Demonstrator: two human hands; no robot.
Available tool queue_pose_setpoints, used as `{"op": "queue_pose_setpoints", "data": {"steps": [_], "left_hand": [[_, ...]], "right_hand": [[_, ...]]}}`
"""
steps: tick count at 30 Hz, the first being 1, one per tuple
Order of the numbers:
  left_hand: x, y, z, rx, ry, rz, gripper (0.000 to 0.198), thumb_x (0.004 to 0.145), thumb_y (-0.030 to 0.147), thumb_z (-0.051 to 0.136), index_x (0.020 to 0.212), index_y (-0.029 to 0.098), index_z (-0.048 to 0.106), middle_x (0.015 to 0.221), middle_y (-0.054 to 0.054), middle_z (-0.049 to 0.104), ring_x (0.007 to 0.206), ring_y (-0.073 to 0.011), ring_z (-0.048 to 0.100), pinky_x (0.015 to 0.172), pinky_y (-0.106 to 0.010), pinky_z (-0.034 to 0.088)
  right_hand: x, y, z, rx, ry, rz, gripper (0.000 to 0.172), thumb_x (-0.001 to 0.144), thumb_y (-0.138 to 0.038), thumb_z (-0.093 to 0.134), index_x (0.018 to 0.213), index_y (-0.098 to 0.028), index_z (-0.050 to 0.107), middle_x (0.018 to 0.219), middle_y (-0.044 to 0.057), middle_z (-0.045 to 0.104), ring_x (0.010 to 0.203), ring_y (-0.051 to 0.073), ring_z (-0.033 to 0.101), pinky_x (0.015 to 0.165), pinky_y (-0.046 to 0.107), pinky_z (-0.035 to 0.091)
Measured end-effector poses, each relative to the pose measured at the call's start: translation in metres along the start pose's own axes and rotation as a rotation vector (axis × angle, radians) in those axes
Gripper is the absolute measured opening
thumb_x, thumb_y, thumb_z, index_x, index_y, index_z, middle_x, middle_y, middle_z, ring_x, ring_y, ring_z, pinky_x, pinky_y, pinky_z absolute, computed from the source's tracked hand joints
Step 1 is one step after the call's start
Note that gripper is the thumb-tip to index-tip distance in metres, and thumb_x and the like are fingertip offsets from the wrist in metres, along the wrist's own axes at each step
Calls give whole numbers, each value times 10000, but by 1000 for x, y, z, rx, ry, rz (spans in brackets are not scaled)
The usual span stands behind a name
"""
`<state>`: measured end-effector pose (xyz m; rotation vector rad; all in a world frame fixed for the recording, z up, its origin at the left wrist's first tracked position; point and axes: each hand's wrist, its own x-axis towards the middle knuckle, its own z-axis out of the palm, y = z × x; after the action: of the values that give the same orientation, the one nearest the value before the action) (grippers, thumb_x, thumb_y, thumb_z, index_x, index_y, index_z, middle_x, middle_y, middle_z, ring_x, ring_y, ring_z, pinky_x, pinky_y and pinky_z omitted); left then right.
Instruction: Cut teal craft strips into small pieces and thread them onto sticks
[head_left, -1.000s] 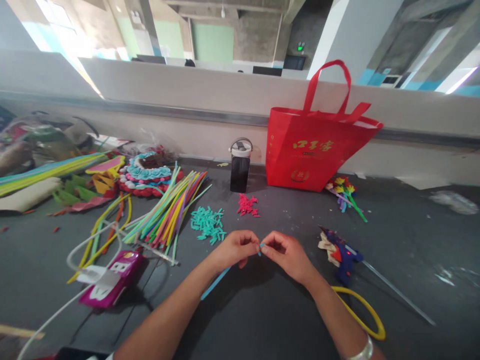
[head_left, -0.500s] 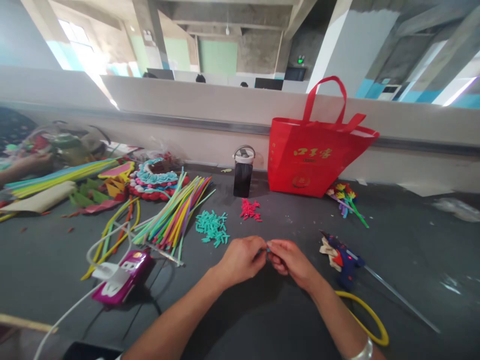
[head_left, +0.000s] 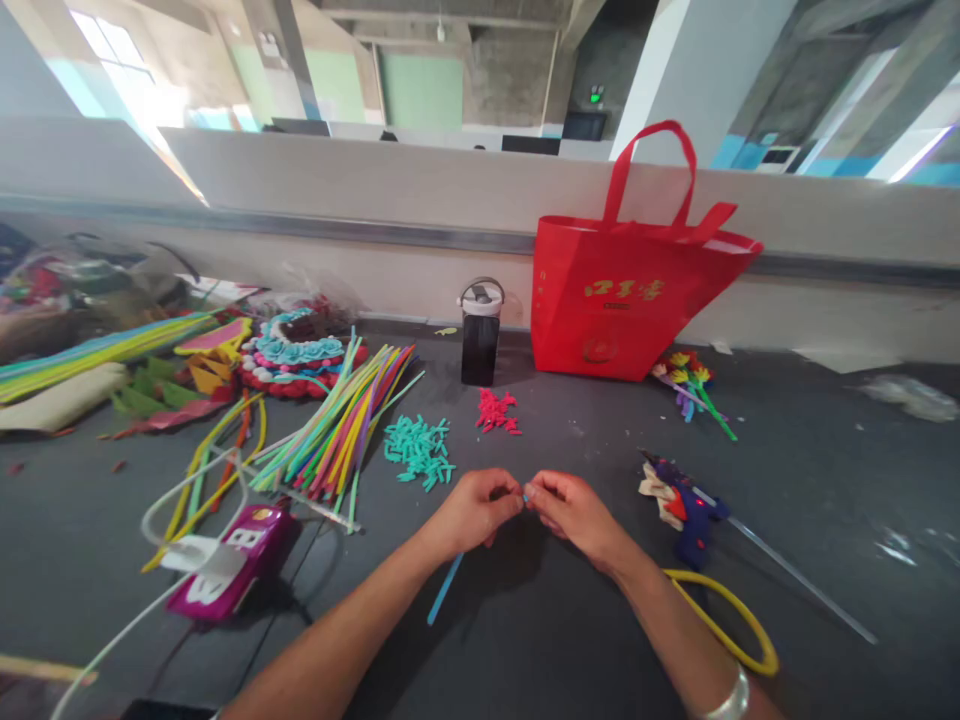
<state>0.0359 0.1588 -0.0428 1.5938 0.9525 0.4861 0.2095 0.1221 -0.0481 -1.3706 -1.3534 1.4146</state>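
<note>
My left hand (head_left: 484, 510) and my right hand (head_left: 570, 510) meet over the dark table, fingertips pinched close together. A light-blue pipe cleaner (head_left: 445, 590) slants out below my left hand, which is closed on it. A bit of blue shows between the fingertips of both hands, so my right fingers pinch its other end. Just beyond my hands lie a pile of short teal pieces (head_left: 420, 450) and a smaller pile of short red pieces (head_left: 496, 410).
Left are a bundle of coloured pipe cleaners (head_left: 341, 420) and a purple power strip (head_left: 236, 565) with cables. Behind stand a black bottle (head_left: 480, 345) and a red bag (head_left: 607, 300). Right are a blue glue gun (head_left: 694, 520) and a yellow loop (head_left: 750, 620).
The light-blue pipe cleaner now sticks out below my left hand, where none showed before. Both hands stay pinched together, and the whole view has shifted slightly.
</note>
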Motion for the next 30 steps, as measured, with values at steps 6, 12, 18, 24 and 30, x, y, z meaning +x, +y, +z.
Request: {"op": "queue_pose_setpoints", "data": {"steps": [6,12,18,24,30], "left_hand": [[-1,-4,3,196,162,188,166,842,273,504,771,162,605,611,31,544,546,-100,518,541,-209,394],[-5,-1,1,376,249,375,127,824,179,549,912,165,638,868,-40,672,797,-150,596,739,-248,422],[-4,-2,4,429,241,453,141,820,118,520,829,165,653,756,-27,645,740,-138,582,682,-230,413],[-7,1,6,498,273,399,139,804,114,506,815,165,634,764,-30,636,722,-142,581,659,-235,407],[-11,0,8,600,286,353,153,845,187,479,871,169,628,814,-46,645,744,-158,598,663,-250,401]], "right_hand": [[2,5,1,-79,84,-28,364,820,-521,554,695,-183,505,558,-68,373,491,67,321,433,197,239],[2,4,-2,108,81,106,398,784,-565,590,710,-193,474,540,-85,378,425,43,277,388,184,169],[2,5,0,101,51,86,397,789,-566,586,701,-191,494,476,-101,327,412,48,277,386,181,190],[1,4,3,89,67,99,407,774,-580,594,705,-190,501,466,-103,327,405,45,272,383,178,190],[0,4,3,149,43,108,396,776,-560,603,695,-195,476,493,-102,332,407,42,258,374,175,172]]}}
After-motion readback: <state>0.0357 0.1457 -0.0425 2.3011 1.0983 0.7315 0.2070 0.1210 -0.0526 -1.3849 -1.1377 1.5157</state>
